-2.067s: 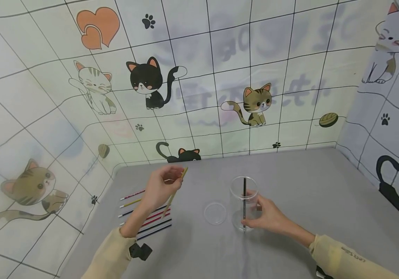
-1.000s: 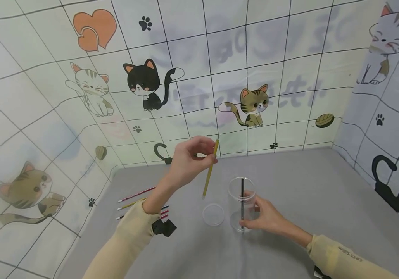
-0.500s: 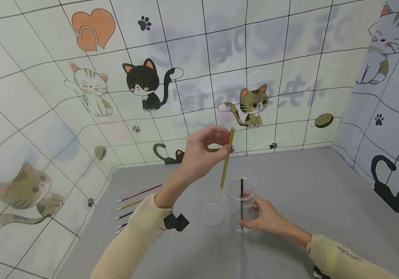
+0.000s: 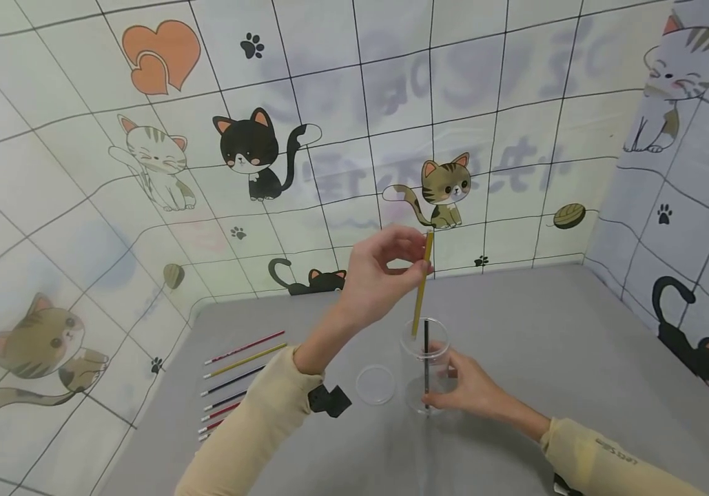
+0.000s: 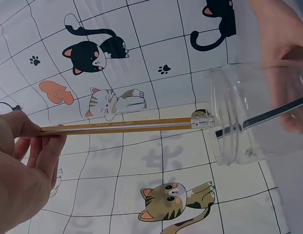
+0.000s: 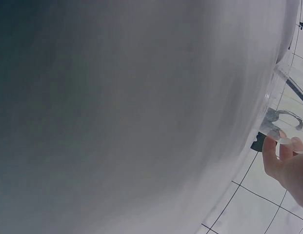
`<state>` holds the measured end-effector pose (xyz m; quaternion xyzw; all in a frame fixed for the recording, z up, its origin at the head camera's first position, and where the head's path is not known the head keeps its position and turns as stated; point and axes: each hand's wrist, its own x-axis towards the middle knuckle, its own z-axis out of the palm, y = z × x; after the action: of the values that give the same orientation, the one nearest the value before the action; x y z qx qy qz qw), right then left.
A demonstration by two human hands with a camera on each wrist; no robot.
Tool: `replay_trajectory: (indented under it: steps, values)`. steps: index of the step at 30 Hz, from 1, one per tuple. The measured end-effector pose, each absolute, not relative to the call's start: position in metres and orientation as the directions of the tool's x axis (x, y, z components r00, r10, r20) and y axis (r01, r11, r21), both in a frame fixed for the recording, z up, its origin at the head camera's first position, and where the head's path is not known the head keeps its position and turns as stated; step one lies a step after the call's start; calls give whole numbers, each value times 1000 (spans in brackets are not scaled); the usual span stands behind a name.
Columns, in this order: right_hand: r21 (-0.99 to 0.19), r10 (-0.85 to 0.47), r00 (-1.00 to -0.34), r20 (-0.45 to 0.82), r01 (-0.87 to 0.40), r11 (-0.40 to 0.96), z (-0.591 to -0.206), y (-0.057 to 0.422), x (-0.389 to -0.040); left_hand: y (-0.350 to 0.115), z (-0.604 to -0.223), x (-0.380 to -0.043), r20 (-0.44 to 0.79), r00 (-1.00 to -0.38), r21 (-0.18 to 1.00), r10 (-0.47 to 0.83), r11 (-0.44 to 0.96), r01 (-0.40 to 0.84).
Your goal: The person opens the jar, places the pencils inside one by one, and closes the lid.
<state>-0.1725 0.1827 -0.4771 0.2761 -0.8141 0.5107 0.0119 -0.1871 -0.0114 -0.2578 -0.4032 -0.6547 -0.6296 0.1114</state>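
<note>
My left hand (image 4: 385, 275) pinches a yellow pencil (image 4: 422, 293) near its upper end. The pencil hangs steeply, and in the left wrist view its metal-banded eraser end (image 5: 202, 122) is right at the mouth of a clear jar (image 5: 283, 146). Standing on the table, the jar (image 4: 413, 375) is gripped around its side by my right hand (image 4: 475, 386). Inside it a black pencil (image 4: 426, 365) leans upright. A hand (image 6: 288, 165) also shows at the edge of the right wrist view, by the jar.
Several pencils (image 4: 244, 361) in red, yellow and dark colours lie in a row on the left of the grey table (image 4: 515, 324), partly hidden by my left sleeve (image 4: 255, 427). Next to the jar lies a round clear lid (image 4: 375, 384). Cat-print cloth walls (image 4: 342, 165) enclose the table.
My left hand has lifted the yellow pencil from over the row of pencils and carried it right to the jar's mouth. My right hand has stayed on the jar.
</note>
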Motion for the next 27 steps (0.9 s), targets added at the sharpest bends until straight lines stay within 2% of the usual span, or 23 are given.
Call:
replay_trajectory:
  steps: [18,27]
  values:
    - [-824,-436,-843,315,-471,316,-477,181,-171,-9,-285,-191,640,-680,739,358,-45,672]
    - [-823,-428,-847,316,-469,320,-479,182,-173,-11,-303,-193,587,-736,772,339,38,634]
